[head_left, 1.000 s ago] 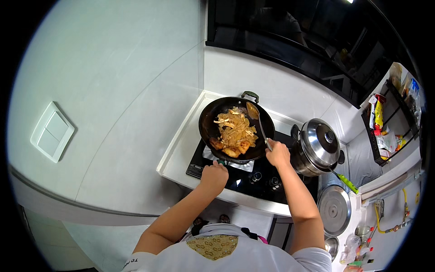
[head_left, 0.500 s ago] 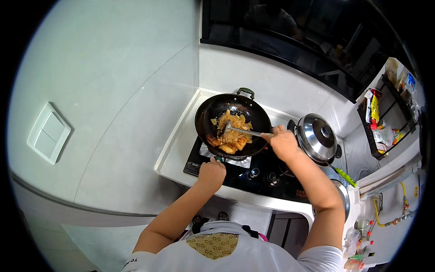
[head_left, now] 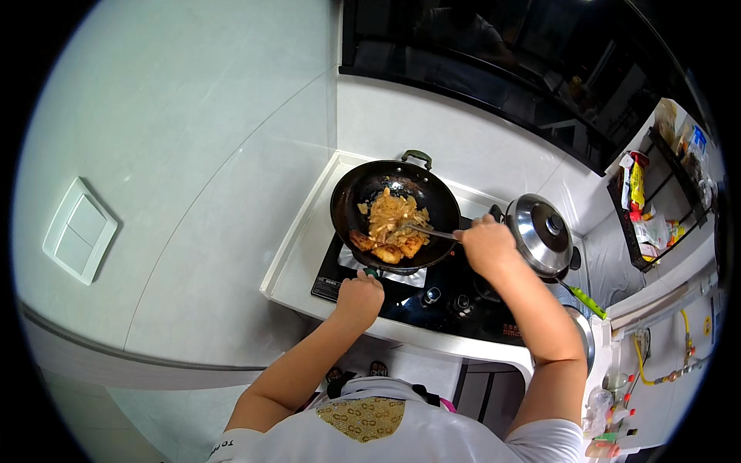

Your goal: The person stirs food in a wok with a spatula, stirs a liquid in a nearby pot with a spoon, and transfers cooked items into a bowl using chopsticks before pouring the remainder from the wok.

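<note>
A dark wok (head_left: 441,193) sits over the left burner, with a green-wrapped handle (head_left: 417,157) on its far side. In it lie a light brown heap of cooked strands and slices (head_left: 392,212) and several browned chunks (head_left: 387,253) along the near side. My left hand (head_left: 360,299) is closed round the near wok handle, of which a bit of green shows. A spatula (head_left: 434,232) with a thin metal shaft is gripped in my right hand (head_left: 486,244), over the wok's right rim. Its blade is partly buried in the food.
Right of the wok stands a pan with a domed steel lid (head_left: 532,231). A bright green handle (head_left: 588,302) sticks out beside it. The black cooktop (head_left: 417,305) has knobs at the front. A black rack (head_left: 644,231) with packets hangs at right, above several bottles (head_left: 610,409).
The spatula blade has moved right and nearer through the food, sinking into it. My right hand has shifted slightly right. My left hand stays on the handle.
</note>
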A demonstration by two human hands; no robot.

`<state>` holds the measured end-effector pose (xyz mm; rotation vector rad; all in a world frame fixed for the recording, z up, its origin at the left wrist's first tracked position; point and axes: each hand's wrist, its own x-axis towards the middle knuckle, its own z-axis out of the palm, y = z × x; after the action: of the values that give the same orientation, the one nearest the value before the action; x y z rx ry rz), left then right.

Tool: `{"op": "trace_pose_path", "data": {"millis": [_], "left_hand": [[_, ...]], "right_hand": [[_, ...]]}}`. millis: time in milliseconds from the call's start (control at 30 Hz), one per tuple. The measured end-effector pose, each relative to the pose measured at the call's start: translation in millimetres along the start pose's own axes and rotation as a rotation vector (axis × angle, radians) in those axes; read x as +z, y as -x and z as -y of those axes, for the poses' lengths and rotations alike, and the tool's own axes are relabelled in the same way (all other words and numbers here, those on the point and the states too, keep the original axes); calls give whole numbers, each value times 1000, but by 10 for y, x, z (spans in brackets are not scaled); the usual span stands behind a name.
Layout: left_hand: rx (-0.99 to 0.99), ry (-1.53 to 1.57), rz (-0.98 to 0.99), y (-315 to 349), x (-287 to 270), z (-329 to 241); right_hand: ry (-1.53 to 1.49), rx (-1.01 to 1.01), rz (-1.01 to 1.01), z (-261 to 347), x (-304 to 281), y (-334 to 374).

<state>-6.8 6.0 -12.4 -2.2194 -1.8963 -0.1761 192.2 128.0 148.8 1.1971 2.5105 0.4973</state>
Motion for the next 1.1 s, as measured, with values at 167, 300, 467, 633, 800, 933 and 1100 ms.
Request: {"op": "trace_pose_path", "data": {"millis": [167,300,467,633,800,933,1100], "left_hand": [[13,10,12,-19,-9,31],[8,-24,-17,28,39,47],[13,-13,-20,10,32,38],[2,54,60,-26,-51,2],[27,-17,11,28,36,50],[8,-2,14,37,40,28],[26,25,26,-19,-56,27]], "right_hand": [[-261,101,-118,-95,391,-100],[-402,231,4,-349,385,-94],[-1177,460,373,-471,967,-395],[-2144,442,543,146,1373,-659],[-2317,430,559,320,1202,-544],[-2304,388,432,56,1031,-240],[-1751,394,89,-42,913,-43]]}}
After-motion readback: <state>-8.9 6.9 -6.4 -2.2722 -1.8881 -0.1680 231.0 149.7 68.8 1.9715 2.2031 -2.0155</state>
